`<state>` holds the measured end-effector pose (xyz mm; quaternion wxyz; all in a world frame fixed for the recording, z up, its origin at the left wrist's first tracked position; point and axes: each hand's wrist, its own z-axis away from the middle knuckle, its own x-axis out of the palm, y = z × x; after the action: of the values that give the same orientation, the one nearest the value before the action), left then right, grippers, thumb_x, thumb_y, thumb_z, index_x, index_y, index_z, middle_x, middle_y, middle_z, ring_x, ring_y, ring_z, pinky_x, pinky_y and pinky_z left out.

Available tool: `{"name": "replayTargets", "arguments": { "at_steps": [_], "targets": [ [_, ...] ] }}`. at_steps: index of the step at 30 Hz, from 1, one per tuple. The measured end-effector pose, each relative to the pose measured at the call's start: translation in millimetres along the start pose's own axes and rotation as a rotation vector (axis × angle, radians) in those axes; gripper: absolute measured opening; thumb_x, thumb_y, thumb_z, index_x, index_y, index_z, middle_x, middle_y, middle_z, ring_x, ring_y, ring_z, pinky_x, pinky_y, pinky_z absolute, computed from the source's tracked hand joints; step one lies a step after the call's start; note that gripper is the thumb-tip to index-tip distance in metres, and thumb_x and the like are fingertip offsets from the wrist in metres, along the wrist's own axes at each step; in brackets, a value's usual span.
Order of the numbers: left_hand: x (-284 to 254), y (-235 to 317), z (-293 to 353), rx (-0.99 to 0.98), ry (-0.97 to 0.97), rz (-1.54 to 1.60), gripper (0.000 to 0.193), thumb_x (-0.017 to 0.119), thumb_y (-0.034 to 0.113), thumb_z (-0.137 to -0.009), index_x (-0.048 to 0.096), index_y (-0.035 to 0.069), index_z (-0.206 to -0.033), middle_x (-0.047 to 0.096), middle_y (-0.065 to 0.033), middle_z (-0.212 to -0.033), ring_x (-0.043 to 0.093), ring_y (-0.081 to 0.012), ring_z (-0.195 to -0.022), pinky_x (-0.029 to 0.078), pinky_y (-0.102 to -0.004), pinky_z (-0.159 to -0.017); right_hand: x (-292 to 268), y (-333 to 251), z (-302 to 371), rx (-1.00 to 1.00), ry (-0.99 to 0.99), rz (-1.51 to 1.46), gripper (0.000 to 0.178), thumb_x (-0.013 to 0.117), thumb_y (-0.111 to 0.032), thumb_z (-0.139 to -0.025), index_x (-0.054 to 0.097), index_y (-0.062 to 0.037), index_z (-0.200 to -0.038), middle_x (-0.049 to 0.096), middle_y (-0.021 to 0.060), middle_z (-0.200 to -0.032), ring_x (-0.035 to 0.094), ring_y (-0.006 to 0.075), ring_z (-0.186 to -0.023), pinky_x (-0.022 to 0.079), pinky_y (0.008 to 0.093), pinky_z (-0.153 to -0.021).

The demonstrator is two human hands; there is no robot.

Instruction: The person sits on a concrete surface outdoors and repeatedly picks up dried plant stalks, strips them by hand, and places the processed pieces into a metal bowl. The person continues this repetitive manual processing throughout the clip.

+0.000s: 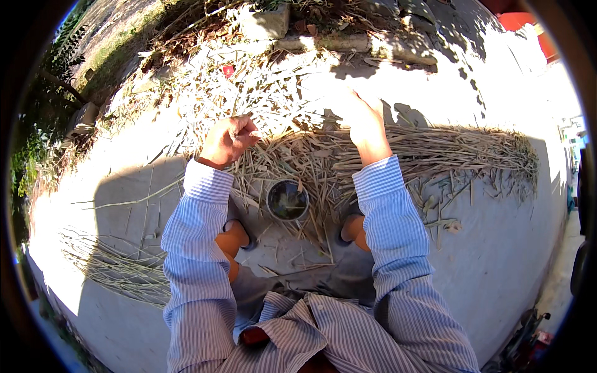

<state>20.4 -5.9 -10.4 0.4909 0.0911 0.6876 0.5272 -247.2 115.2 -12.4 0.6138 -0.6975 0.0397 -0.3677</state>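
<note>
My left hand (227,143) is raised over the scattered dry stalks (292,149), its fingers curled together. Whatever they may grip is too small to make out. To the right, my right hand (368,124) reaches forward above the near end of a long bundle of dry stalks (448,149). Strong glare washes out its fingers, so their pose is hidden. Between my feet stands a round dark container (287,200) with liquid and some bits of leaf or stalk in it. Neither hand touches it.
A heap of thin stalks (121,264) lies on the left, partly in shadow. Loose pale husks (249,87) with a small red packet (228,71) cover the ground ahead. Stone blocks (336,43) border the far side. Something red (516,22) shows at the upper right.
</note>
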Motion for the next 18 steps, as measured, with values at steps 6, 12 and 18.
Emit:
{"name": "replayTargets", "arguments": {
  "at_steps": [6,12,18],
  "targets": [
    [0.1,5.4,0.0,-0.108,-0.076,0.269,0.009,0.068,0.004,-0.083,0.06,0.0,-0.082,0.062,-0.0013,-0.073,0.056,-0.007,-0.067,0.046,-0.0233,-0.061,5.5,4.2,4.1,0.007,0.039,0.104,0.029,0.059,-0.018,-0.093,0.06,0.0043,-0.112,0.066,0.0114,-0.1,0.066,0.0178,-0.087,0.054,0.0291,-0.076],
    [58.5,37.7,-25.2,0.067,0.166,0.596,0.015,0.07,0.014,-0.084,0.066,0.001,-0.089,0.066,-0.001,-0.076,0.058,-0.0062,-0.068,0.047,-0.0231,-0.061,53.7,7.9,35.3,0.007,-0.142,0.141,0.026,0.053,-0.025,-0.097,0.06,-0.0007,-0.092,0.063,0.0028,-0.078,0.057,0.012,-0.066,0.048,0.0265,-0.062],
    [65.4,26.4,-31.7,0.067,0.188,0.672,0.008,0.069,0.006,-0.084,0.066,0.0,-0.088,0.069,-0.005,-0.081,0.063,-0.0088,-0.074,0.051,-0.0241,-0.07,37.9,7.8,27.8,-0.32,-0.116,0.816,0.022,0.058,-0.02,-0.089,0.061,-0.0004,-0.079,0.058,0.0008,-0.065,0.053,0.0106,-0.06,0.045,0.028,-0.057]
  ]
}}
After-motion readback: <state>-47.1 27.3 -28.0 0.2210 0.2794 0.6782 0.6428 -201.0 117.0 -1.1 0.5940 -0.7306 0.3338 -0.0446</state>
